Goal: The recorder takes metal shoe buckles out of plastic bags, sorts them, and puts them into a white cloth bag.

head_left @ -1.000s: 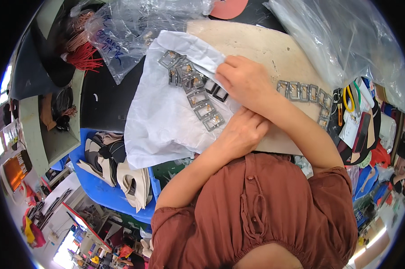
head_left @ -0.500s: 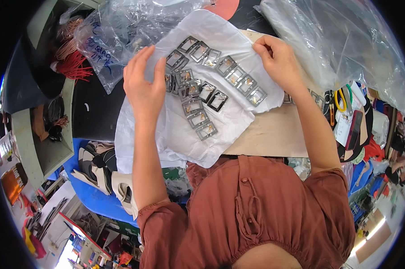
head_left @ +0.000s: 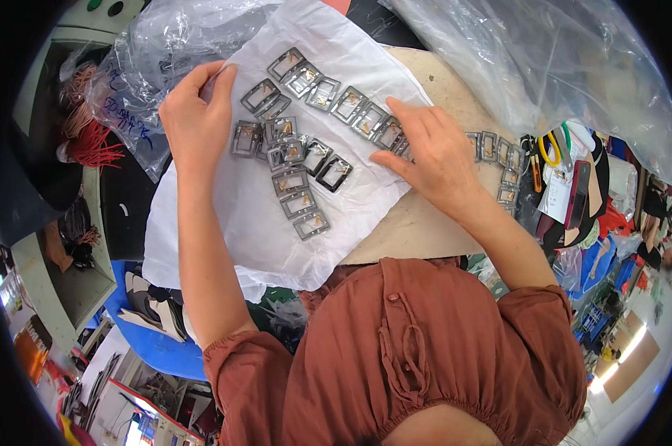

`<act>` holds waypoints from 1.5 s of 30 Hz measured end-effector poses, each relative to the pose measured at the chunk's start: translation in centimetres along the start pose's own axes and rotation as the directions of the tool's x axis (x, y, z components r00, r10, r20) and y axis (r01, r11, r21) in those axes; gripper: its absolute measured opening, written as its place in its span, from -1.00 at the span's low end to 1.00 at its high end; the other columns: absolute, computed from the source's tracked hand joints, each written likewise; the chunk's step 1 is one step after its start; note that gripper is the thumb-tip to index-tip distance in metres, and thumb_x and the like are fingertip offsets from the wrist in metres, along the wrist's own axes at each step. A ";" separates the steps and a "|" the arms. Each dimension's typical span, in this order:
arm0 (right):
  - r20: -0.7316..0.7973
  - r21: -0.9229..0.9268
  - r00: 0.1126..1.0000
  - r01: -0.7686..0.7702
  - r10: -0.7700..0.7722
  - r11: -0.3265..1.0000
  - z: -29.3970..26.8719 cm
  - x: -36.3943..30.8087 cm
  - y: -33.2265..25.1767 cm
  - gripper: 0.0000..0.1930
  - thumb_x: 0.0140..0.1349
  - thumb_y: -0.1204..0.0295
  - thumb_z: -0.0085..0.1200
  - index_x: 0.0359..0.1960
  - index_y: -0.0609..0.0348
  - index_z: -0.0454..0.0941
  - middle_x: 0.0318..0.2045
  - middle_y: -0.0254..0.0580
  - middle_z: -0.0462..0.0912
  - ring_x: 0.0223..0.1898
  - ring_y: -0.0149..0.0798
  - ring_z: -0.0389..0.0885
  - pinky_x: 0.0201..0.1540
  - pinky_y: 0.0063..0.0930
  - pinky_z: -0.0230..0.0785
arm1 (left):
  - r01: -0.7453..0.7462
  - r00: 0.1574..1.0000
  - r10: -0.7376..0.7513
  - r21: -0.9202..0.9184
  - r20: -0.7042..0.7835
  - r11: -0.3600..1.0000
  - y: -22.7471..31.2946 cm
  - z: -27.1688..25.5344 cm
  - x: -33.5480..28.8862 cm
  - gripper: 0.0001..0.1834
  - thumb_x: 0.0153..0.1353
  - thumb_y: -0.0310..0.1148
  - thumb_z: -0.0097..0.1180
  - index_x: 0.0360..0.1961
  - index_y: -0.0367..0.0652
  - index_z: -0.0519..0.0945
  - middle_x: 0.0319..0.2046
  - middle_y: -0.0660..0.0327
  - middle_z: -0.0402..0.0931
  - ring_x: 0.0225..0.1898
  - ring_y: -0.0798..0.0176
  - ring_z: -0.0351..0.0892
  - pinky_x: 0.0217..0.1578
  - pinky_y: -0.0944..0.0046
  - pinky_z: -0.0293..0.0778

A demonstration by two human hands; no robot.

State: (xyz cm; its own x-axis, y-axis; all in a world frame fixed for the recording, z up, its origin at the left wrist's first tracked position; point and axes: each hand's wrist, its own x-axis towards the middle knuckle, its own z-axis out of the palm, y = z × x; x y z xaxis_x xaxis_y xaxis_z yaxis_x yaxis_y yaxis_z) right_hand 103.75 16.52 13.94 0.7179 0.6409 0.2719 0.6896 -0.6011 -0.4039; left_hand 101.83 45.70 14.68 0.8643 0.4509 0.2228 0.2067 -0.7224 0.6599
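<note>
A sheet of white tissue paper (head_left: pixel 232 215) lies spread in front of me, with several dark grey rectangular buckles (head_left: pixel 290 182) on it in bent rows, small gold-coloured pins showing inside the frames. At the sheet's upper left edge, my left hand (head_left: pixel 198 115) pinches the paper between thumb and fingers. My right hand (head_left: pixel 438 152) hovers over or touches the right end of the upper buckle row (head_left: pixel 369 119). Its thumb and fingers are apart, and they hide the last buckles there. To the right of that hand, more buckles (head_left: pixel 503 152) lie in a curved line on the tan board.
Beneath the paper is a tan board (head_left: pixel 425 223). Clear plastic bags (head_left: pixel 514 59) lie at the upper right and upper left. Red tassel cords (head_left: pixel 94 141) hang at the left. Yellow-handled scissors (head_left: pixel 550 149) and a dark red phone-like object (head_left: pixel 577 195) lie on the right.
The paper with its buckles has shifted left and turned slightly. My left hand moved left and closed on its edge; my right hand left the paper's right edge for the buckle row.
</note>
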 end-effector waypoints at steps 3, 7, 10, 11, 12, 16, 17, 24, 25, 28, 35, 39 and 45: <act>0.018 0.053 0.989 -0.147 0.147 0.988 0.0 -0.9 0.3 -0.49 -0.03 0.37 0.38 0.01 0.18 0.55 -0.27 -0.13 0.57 -0.19 -0.07 0.56 -0.16 -0.22 0.45 | 0.000 1.000 0.000 0.012 0.007 1.000 -0.4 0.6 0.8 -0.71 0.21 -0.28 0.29 -0.17 -0.30 0.70 -0.44 0.23 0.67 -0.41 0.50 0.50 -0.30 0.45 0.43; 0.109 -0.015 0.975 -0.192 0.193 0.981 -1.8 -1.5 1.4 -0.51 -0.05 0.36 0.39 -0.04 0.23 0.57 -0.23 -0.09 0.56 -0.17 -0.05 0.55 -0.13 -0.22 0.44 | 0.009 1.000 -0.010 0.039 0.014 0.999 -0.5 0.9 1.2 -0.71 0.20 -0.27 0.29 -0.18 -0.30 0.71 -0.45 0.24 0.67 -0.40 0.50 0.50 -0.29 0.44 0.43; 0.177 -0.042 0.960 -0.211 0.215 0.977 -3.0 -1.3 1.8 -0.53 -0.04 0.35 0.39 -0.07 0.25 0.57 -0.21 -0.08 0.56 -0.18 -0.03 0.55 -0.11 -0.21 0.43 | 0.016 1.000 -0.017 0.012 0.026 1.000 -0.9 1.1 1.3 -0.71 0.20 -0.27 0.30 -0.18 -0.29 0.71 -0.46 0.26 0.65 -0.41 0.51 0.48 -0.30 0.45 0.42; 0.182 -0.055 0.965 -0.183 0.191 0.981 -3.2 -1.2 1.9 -0.53 -0.04 0.35 0.39 -0.07 0.25 0.57 -0.22 -0.08 0.56 -0.18 -0.02 0.55 -0.11 -0.21 0.43 | 0.020 1.000 -0.020 0.004 0.024 1.000 -1.0 1.2 1.4 -0.71 0.19 -0.26 0.29 -0.20 -0.29 0.71 -0.45 0.21 0.67 -0.41 0.44 0.53 -0.29 0.40 0.44; 0.188 -0.068 0.968 -0.155 0.165 0.986 -3.3 -1.0 1.9 -0.53 -0.03 0.35 0.39 -0.07 0.25 0.57 -0.23 -0.08 0.57 -0.18 -0.01 0.55 -0.11 -0.21 0.43 | 0.025 0.999 -0.025 -0.003 0.021 1.000 -1.0 1.3 1.3 -0.71 0.18 -0.25 0.29 -0.23 -0.28 0.72 -0.44 0.17 0.68 -0.41 0.37 0.57 -0.28 0.36 0.46; 0.062 0.022 0.998 -0.024 0.023 0.999 -2.3 1.0 2.5 -0.56 -0.02 0.34 0.37 -0.09 0.23 0.58 -0.24 -0.12 0.60 -0.15 -0.03 0.54 -0.10 -0.24 0.43 | 0.052 0.998 -0.051 -0.014 0.030 0.999 -1.0 1.1 1.3 -0.72 0.17 -0.24 0.29 -0.25 -0.26 0.72 -0.44 0.14 0.70 -0.42 0.32 0.61 -0.27 0.33 0.48; 0.014 0.043 1.000 0.017 -0.018 0.999 -1.3 1.6 2.4 -0.57 -0.01 0.34 0.37 -0.09 0.22 0.59 -0.24 -0.13 0.61 -0.15 -0.04 0.54 -0.10 -0.24 0.42 | 0.039 0.999 -0.039 -0.011 0.032 0.999 -0.9 1.1 1.4 -0.72 0.17 -0.24 0.29 -0.25 -0.26 0.72 -0.44 0.14 0.69 -0.42 0.33 0.60 -0.27 0.33 0.48; 0.040 -0.054 0.999 0.007 -0.005 0.998 0.9 2.5 2.2 -0.60 -0.03 0.37 0.36 -0.11 0.13 0.60 -0.21 -0.21 0.63 -0.10 -0.12 0.54 -0.06 -0.25 0.34 | 0.033 0.999 -0.030 -0.081 0.039 0.996 -1.4 1.0 1.4 -0.74 0.17 -0.26 0.29 -0.24 -0.26 0.72 -0.44 0.13 0.70 -0.42 0.33 0.61 -0.28 0.33 0.48; 0.039 -0.098 0.999 0.019 -0.015 0.995 0.4 2.5 2.2 -0.60 -0.03 0.37 0.36 -0.12 0.13 0.60 -0.20 -0.21 0.63 -0.09 -0.12 0.54 -0.06 -0.26 0.34 | 0.030 0.999 -0.026 -0.105 0.043 0.994 -1.5 1.0 1.4 -0.74 0.17 -0.27 0.29 -0.24 -0.26 0.72 -0.43 0.13 0.70 -0.41 0.33 0.62 -0.28 0.32 0.48; 0.003 -0.122 0.997 0.077 -0.077 0.990 -0.3 3.1 2.0 -0.61 -0.04 0.38 0.36 -0.13 0.13 0.58 -0.20 -0.22 0.62 -0.07 -0.11 0.53 -0.05 -0.26 0.33 | 0.021 0.999 -0.018 -0.107 0.032 0.994 -1.9 1.2 1.4 -0.74 0.17 -0.28 0.29 -0.25 -0.27 0.71 -0.43 0.10 0.70 -0.40 0.30 0.64 -0.27 0.32 0.49; -0.054 0.143 0.988 0.154 -0.147 0.978 3.9 5.8 0.9 -0.69 0.00 0.44 0.31 -0.18 0.14 0.57 -0.18 -0.23 0.62 -0.05 -0.10 0.53 -0.03 -0.23 0.34 | -0.212 0.967 0.210 -0.002 -0.146 0.977 -1.6 0.9 0.6 -0.80 0.17 -0.35 0.28 -0.23 -0.24 0.70 -0.41 0.11 0.67 -0.42 0.17 0.62 -0.30 0.26 0.51; 0.021 -0.053 0.997 0.080 -0.079 0.995 2.7 5.4 1.6 -0.76 0.04 0.44 0.29 -0.24 0.13 0.58 -0.18 -0.23 0.62 -0.05 -0.10 0.53 0.01 -0.20 0.35 | -0.192 0.952 0.211 0.101 -0.223 0.976 -0.7 -0.7 -3.0 -0.83 0.16 -0.41 0.32 -0.23 -0.23 0.70 -0.43 0.17 0.63 -0.43 0.30 0.56 -0.32 0.33 0.48; 0.024 0.257 0.976 0.205 -0.218 0.944 4.0 9.7 -0.7 -0.82 0.09 0.40 0.26 -0.27 0.12 0.61 -0.26 -0.16 0.64 -0.17 -0.05 0.59 -0.09 -0.14 0.41 | 0.052 0.998 -0.051 -0.050 0.019 0.997 1.5 0.0 -9.4 -0.75 0.08 -0.43 0.40 -0.20 -0.21 0.68 -0.36 0.20 0.59 -0.45 0.32 0.50 -0.41 0.34 0.42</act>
State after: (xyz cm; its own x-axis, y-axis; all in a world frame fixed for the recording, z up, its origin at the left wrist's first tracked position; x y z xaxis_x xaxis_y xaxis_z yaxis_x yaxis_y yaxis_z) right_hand 109.84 25.09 13.43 0.5474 0.7681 0.3322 0.7739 -0.3134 -0.5503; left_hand 94.05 40.32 13.57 0.8611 0.4774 0.1749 0.2285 -0.6707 0.7056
